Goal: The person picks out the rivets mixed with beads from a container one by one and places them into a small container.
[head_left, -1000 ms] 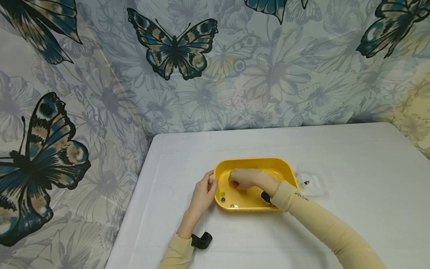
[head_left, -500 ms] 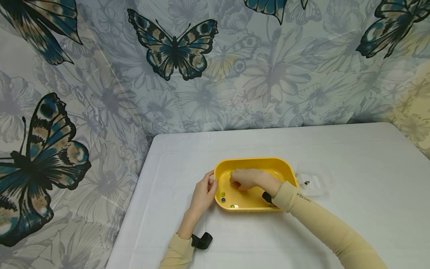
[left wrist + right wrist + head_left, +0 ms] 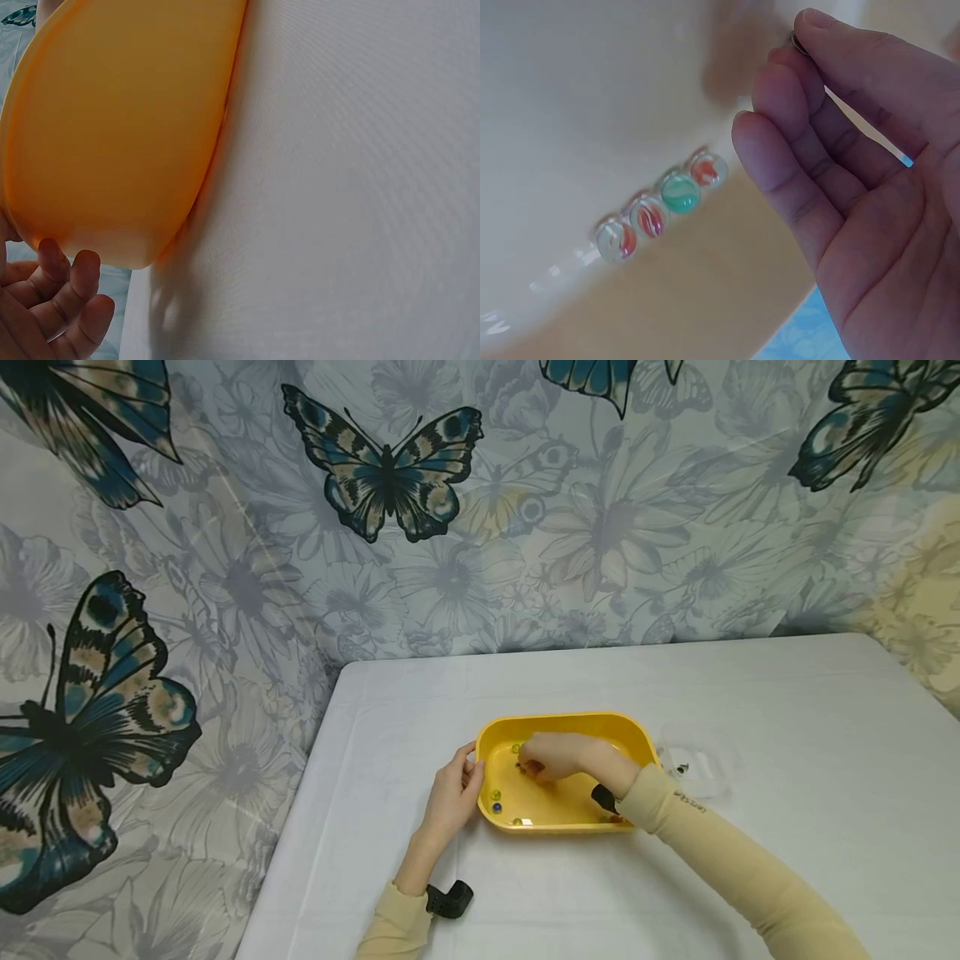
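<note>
A yellow tray (image 3: 570,810) lies on the table, and my left hand (image 3: 452,789) grips its left end. The left wrist view shows the curled fingertips (image 3: 86,270) right at the tray's outer wall. My right hand (image 3: 558,756) is over the tray's inside. Its thumb and index finger pinch a small dark, round-edged thing (image 3: 800,43), mostly hidden by the fingers; I cannot tell what it is. Near the tray's left end lie yellow-green marbles (image 3: 496,795) and a blue marble (image 3: 497,808). Red-and-white marbles (image 3: 651,217) and a green marble (image 3: 680,193) line up along the tray wall.
Right of the tray stands a clear plastic container (image 3: 701,772) with a small dark item (image 3: 682,768) in it. A white cloth (image 3: 420,693) covers the table, with a butterfly-patterned curtain (image 3: 450,585) behind and at the left.
My right hand has shifted slightly right inside the tray, uncovering a yellow-green marble near the far left corner and a small dark thing at the fingertips. The left hand keeps its place.
</note>
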A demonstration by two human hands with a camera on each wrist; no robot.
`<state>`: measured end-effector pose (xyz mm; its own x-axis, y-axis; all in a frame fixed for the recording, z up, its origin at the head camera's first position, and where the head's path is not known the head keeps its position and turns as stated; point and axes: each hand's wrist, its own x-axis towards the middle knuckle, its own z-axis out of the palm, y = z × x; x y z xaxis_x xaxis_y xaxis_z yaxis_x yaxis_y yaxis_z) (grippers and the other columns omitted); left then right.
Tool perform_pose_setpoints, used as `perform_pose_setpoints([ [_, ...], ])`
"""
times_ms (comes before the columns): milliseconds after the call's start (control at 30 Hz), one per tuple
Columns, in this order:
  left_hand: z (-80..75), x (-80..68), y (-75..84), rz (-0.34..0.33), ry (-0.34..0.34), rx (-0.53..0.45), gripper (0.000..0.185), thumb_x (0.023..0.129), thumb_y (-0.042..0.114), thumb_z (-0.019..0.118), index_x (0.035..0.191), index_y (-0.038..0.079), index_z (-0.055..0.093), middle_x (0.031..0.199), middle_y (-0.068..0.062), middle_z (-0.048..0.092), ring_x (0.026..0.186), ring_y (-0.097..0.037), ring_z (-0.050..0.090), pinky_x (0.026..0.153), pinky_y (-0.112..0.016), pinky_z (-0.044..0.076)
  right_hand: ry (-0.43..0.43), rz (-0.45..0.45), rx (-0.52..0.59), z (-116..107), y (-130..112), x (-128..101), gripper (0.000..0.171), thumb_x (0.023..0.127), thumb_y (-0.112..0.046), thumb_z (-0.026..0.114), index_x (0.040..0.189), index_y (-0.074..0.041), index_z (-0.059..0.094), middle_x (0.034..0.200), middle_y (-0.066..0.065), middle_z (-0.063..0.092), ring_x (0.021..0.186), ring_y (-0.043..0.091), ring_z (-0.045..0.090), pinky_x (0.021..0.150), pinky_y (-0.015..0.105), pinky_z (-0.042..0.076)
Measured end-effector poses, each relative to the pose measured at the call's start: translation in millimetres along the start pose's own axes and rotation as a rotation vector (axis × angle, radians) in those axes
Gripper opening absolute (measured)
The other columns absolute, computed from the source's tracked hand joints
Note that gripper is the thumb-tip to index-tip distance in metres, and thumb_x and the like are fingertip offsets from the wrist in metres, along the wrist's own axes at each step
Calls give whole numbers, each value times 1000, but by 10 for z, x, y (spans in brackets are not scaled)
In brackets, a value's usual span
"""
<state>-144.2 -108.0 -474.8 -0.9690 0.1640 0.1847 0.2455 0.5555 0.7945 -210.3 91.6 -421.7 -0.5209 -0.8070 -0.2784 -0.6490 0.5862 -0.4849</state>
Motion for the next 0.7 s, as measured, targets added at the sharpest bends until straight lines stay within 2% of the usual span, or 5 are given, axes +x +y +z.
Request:
perform_pose_setpoints([
  [200, 0, -4, -13, 7, 2, 6, 37, 96, 16, 48, 129, -2, 48, 71, 5, 51, 61, -7, 49, 55, -21, 45, 27, -38, -35, -34, 22, -41, 19, 80, 7, 59, 68, -6, 52, 60, -6, 36, 56, 6, 34, 55, 19, 28],
  [533, -5, -8, 1, 6, -1, -1, 37, 96, 15, 48, 129, -1, 48, 71, 4, 51, 61, -7, 49, 55, -21, 45, 35, -35, -12, -153, -15, -156, 14, 80, 11, 54, 72, -1, 55, 61, -3, 38, 58, 7, 34, 56, 21, 29],
  [700, -5, -8, 6, 4, 1, 0, 37, 96, 15, 48, 129, -1, 48, 71, 4, 51, 61, -7, 49, 55, -21, 45, 43, -33, -16, -176, -1, -198, 17, 82, 10, 54, 70, -2, 54, 60, -4, 36, 57, 7, 33, 57, 21, 29],
])
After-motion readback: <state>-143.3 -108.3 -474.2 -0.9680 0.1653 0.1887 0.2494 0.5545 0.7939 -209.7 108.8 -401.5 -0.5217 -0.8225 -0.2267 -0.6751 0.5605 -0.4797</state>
